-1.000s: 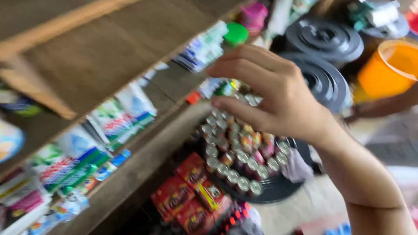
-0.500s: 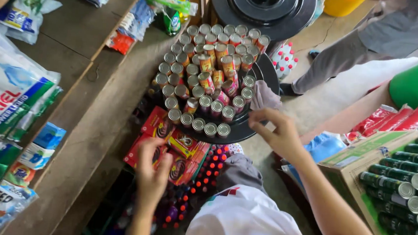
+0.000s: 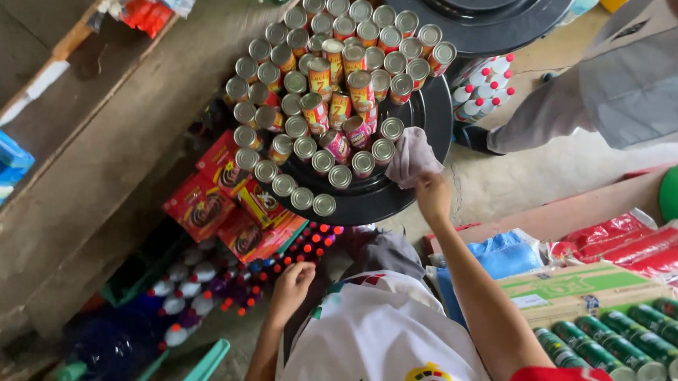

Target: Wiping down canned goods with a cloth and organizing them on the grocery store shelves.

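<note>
Right hand (image 3: 433, 195) seemingly presses cloth (image 3: 410, 154) onto tray (image 3: 430, 114).

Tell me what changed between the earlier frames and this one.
The right hand, raised before the shelves a second ago, has dropped to the black round tray and presses a pale cloth against its rim. The left hand came into view, then drew back toward the body and hangs empty above the bottles on the floor. The cans stay stacked on the tray.

A round black tray (image 3: 401, 198) carries rows of upright tin cans (image 3: 326, 80), and a pale cloth (image 3: 410, 154) lies at its right edge.
</note>
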